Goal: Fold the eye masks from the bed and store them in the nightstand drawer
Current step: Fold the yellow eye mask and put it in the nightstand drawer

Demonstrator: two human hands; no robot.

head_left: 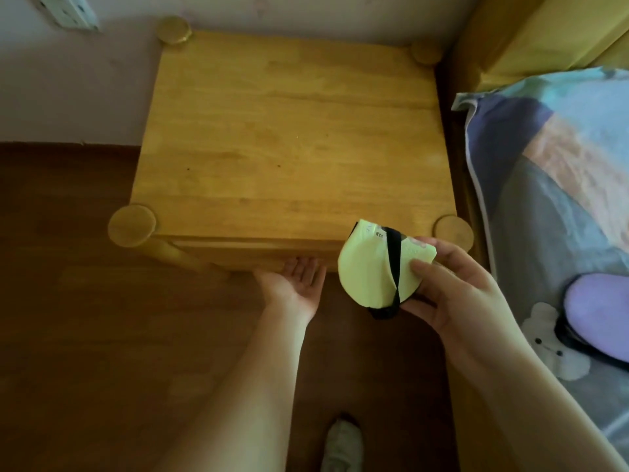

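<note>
My right hand [452,287] holds a folded pale yellow-green eye mask [371,270] with a black strap, in front of the nightstand's right front corner. My left hand [292,281] is palm up, its fingertips tucked under the lower front edge of the wooden nightstand [289,137], where the drawer front [255,248] looks shut. A purple eye mask [599,315] with a black strap lies on the bed at the right, beside a white bear-shaped mask or patch [551,342].
The bed [544,216] with a patterned cover runs along the right, close against the nightstand. A yellow headboard [531,35] stands behind it. Dark wooden floor [85,301] lies to the left and below. My foot in a white sock [342,447] is at the bottom.
</note>
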